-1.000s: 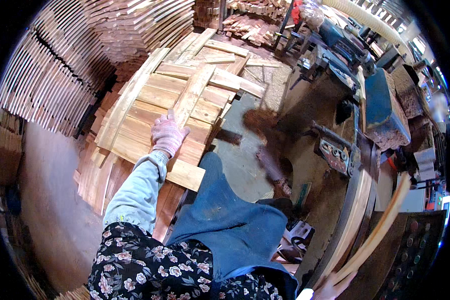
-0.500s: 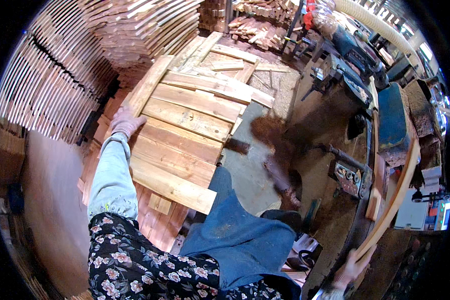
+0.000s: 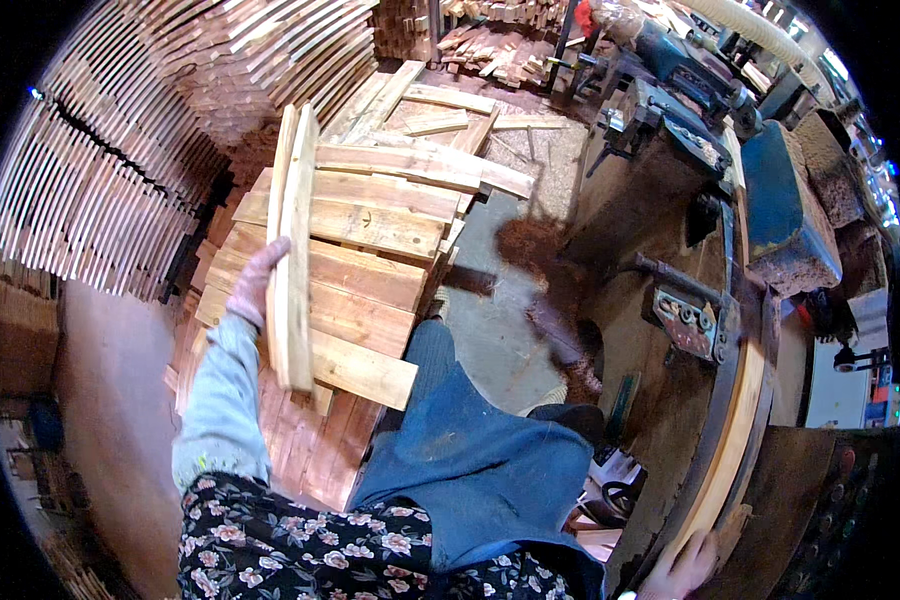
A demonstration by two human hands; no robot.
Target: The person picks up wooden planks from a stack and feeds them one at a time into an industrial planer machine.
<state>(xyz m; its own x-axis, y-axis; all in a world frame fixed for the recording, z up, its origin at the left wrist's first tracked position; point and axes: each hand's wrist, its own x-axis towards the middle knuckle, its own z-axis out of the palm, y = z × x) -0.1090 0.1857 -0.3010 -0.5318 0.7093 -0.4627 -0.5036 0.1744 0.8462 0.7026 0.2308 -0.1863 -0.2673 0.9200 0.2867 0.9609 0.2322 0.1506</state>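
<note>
My left hand (image 3: 258,285), in a pale glove, is closed on the edge of a wooden board (image 3: 298,250). That board is tilted up on its edge above a stack of planks (image 3: 365,270) laid side by side. At the lower right, my right hand (image 3: 682,568) grips the near end of a long wooden plank (image 3: 728,450). This plank lies along the bed of a woodworking machine (image 3: 675,400), its far end running toward the blue housing (image 3: 785,210).
Tall stacks of thin boards (image 3: 110,190) rise at the left. Sawdust (image 3: 540,250) lies on the floor between the plank stack and the machine. A panel with buttons (image 3: 845,500) stands at the lower right. A ribbed pale hose (image 3: 760,40) runs at the upper right.
My left hand has lifted the board off the stack and turned it up, moving it right. The right-hand plank has come down from a raised slant onto the machine bed.
</note>
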